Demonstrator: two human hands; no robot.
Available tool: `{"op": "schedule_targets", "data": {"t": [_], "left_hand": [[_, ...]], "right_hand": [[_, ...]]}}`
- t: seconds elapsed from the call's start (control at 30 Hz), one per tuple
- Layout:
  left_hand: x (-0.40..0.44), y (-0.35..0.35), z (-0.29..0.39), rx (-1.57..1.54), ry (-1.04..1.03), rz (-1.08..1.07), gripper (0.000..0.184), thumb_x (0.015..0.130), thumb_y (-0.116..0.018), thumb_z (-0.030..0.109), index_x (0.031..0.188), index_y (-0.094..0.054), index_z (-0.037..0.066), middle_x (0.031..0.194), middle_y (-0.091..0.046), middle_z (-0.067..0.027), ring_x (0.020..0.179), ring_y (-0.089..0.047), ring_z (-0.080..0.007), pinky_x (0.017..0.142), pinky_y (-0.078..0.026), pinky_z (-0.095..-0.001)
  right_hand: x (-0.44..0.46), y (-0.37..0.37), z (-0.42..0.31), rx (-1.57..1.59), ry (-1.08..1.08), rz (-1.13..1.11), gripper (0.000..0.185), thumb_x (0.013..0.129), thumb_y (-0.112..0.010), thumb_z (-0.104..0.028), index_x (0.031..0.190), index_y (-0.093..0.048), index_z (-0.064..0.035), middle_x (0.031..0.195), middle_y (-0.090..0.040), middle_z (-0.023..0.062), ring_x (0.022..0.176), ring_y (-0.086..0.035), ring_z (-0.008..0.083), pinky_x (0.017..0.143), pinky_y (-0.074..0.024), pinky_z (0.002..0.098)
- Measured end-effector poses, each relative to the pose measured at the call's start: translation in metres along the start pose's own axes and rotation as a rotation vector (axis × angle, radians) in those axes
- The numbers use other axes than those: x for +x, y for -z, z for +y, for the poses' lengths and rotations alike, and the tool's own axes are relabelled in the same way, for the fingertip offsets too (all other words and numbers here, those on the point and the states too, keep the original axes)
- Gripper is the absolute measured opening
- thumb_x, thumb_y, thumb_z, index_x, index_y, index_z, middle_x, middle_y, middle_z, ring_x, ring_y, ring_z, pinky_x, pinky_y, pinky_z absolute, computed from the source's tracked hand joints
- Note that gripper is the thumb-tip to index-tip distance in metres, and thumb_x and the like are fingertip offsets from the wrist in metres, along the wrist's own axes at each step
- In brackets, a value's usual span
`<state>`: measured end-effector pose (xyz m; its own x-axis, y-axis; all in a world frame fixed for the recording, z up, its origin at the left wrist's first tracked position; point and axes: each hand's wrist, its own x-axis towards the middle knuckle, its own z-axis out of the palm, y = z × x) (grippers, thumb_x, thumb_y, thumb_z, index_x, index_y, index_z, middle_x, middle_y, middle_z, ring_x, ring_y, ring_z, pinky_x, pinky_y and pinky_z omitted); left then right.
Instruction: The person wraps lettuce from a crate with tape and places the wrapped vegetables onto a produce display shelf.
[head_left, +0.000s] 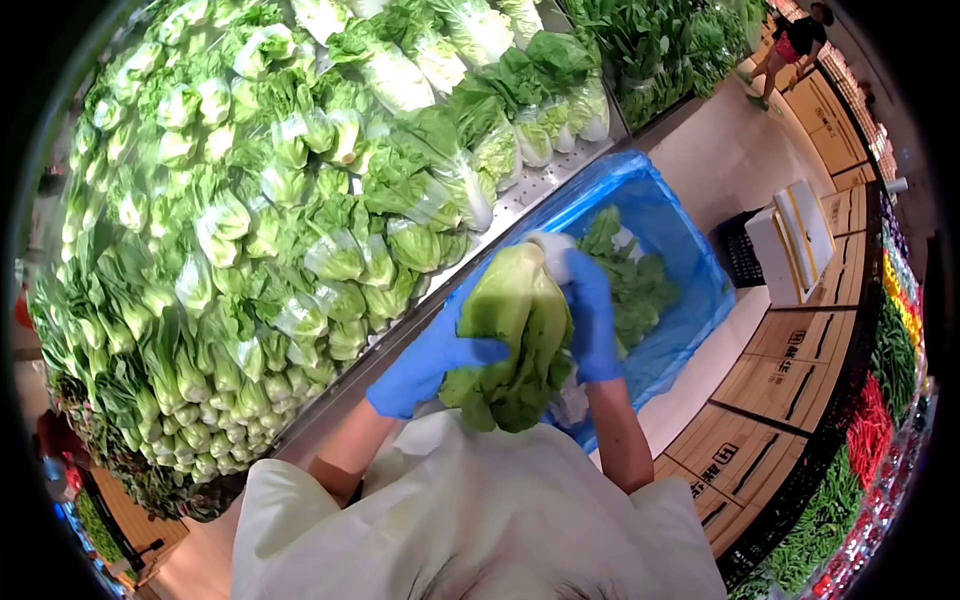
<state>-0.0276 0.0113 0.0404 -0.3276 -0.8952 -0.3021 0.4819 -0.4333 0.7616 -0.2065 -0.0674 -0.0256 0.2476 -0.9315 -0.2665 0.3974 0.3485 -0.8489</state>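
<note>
A head of green leafy lettuce (515,325) is held in front of my chest, its pale base upward and its leaves hanging down. My left hand (440,355), in a blue glove, grips it from the left with the thumb across the leaves. On the other side, my right hand (594,318), also gloved in blue, is closed around a whitish rounded object (552,256) at the lettuce base. What that object is I cannot make out. Behind my hands stands a crate lined with blue plastic (690,280), with loose green leaves (625,275) inside.
A sloped metal display (510,210) on the left carries rows of lettuce, bok choy (215,420) and napa cabbage (480,35). Cardboard boxes (785,370) line the right, near a white foam box (790,250) and a dark crate (738,248). Another person (790,50) is at the upper right.
</note>
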Motion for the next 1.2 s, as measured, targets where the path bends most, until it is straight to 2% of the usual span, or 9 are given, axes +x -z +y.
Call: {"op": "schedule_targets", "data": {"t": [0.1,0.2,0.23,0.27,0.33,0.53,0.87,1.07,1.2], "left_hand": [[-0.005,0.007,0.006,-0.148,0.007,0.04,0.072,0.073,-0.064,0.01,0.135,-0.028,0.005,0.128,-0.042,-0.0098,0.116,-0.044,-0.0208,0.098,-0.037,-0.0341],[-0.003,0.01,0.006,-0.17,-0.015,0.107,0.072,0.076,-0.066,0.015,0.136,-0.026,0.005,0.126,-0.044,-0.0103,0.117,-0.043,-0.0201,0.099,-0.036,-0.0343],[0.002,0.016,-0.006,-0.125,-0.072,0.121,0.071,0.077,-0.067,0.019,0.134,-0.028,0.004,0.124,-0.046,-0.0102,0.115,-0.044,-0.0185,0.098,-0.037,-0.0335],[0.01,0.025,-0.02,-0.136,-0.075,0.117,0.071,0.077,-0.067,0.019,0.134,-0.028,0.004,0.124,-0.046,-0.0102,0.115,-0.044,-0.0185,0.098,-0.037,-0.0335],[0.021,0.036,-0.038,0.027,-0.146,0.114,0.068,0.077,-0.067,0.019,0.131,-0.031,0.002,0.122,-0.047,-0.0097,0.112,-0.045,-0.0171,0.095,-0.038,-0.0318],[0.006,0.014,-0.015,0.091,-0.154,0.324,0.069,0.074,-0.068,0.022,0.131,-0.033,0.005,0.119,-0.05,-0.0106,0.107,-0.049,-0.018,0.089,-0.042,-0.0297],[0.003,0.023,-0.017,0.415,-0.156,0.562,0.066,0.077,-0.065,0.04,0.125,-0.039,0.002,0.108,-0.057,-0.0155,0.096,-0.057,-0.0197,0.083,-0.045,-0.0306],[0.007,0.028,-0.035,0.305,-0.394,0.442,0.061,0.076,-0.068,0.033,0.122,-0.042,0.002,0.105,-0.059,-0.0153,0.093,-0.059,-0.02,0.079,-0.047,-0.0317],[0.014,0.028,-0.045,0.341,-0.368,0.518,0.058,0.076,-0.068,0.03,0.122,-0.043,0.004,0.103,-0.06,-0.0154,0.09,-0.061,-0.0223,0.077,-0.048,-0.0321]], "right_hand": [[-0.004,0.012,-0.031,-0.128,0.207,0.174,0.019,0.087,-0.053,-0.019,0.093,-0.057,-0.0016,0.076,-0.054,-0.0016,0.063,-0.048,0.004,0.058,-0.0416,0.0202],[-0.037,-0.006,-0.077,-0.582,0.138,-0.13,0.014,0.085,-0.055,-0.015,0.092,-0.056,-0.0032,0.081,-0.055,-0.0006,0.069,-0.049,0.0043,0.06,-0.0414,0.0204],[-0.039,-0.014,-0.089,-0.723,0.034,-0.383,0.015,0.083,-0.056,-0.014,0.091,-0.056,-0.0015,0.083,-0.055,0.0036,0.075,-0.051,0.008,0.063,-0.0422,0.0233],[-0.035,-0.017,-0.08,-0.876,0.325,-0.542,0.018,0.083,-0.057,-0.017,0.092,-0.057,-0.001,0.077,-0.054,0.0074,0.071,-0.054,0.0162,0.064,-0.043,0.0291],[-0.036,-0.047,-0.085,-1.151,0.418,-0.623,0.021,0.083,-0.057,-0.022,0.091,-0.057,-0.0017,0.074,-0.052,0.0109,0.068,-0.053,0.026,0.066,-0.042,0.0354],[-0.028,-0.054,-0.084,-1.406,0.459,-0.554,0.023,0.084,-0.056,-0.026,0.086,-0.056,-0.0023,0.072,-0.051,0.012,0.068,-0.049,0.0296,0.064,-0.0389,0.0372],[-0.03,-0.07,-0.096,-1.099,0.264,-0.642,0.02,0.084,-0.057,-0.02,0.081,-0.056,0.0001,0.07,-0.049,0.0106,0.067,-0.047,0.0244,0.066,-0.0379,0.0341],[-0.028,-0.077,-0.088,-1.241,0.371,-0.605,0.019,0.084,-0.057,-0.02,0.081,-0.056,-0.0012,0.071,-0.051,0.0094,0.066,-0.048,0.0253,0.068,-0.038,0.0332],[-0.029,-0.076,-0.082,-1.343,0.488,-0.654,0.02,0.082,-0.059,-0.022,0.081,-0.057,-0.0028,0.07,-0.051,0.0089,0.065,-0.048,0.0261,0.066,-0.0369,0.0339]]}}
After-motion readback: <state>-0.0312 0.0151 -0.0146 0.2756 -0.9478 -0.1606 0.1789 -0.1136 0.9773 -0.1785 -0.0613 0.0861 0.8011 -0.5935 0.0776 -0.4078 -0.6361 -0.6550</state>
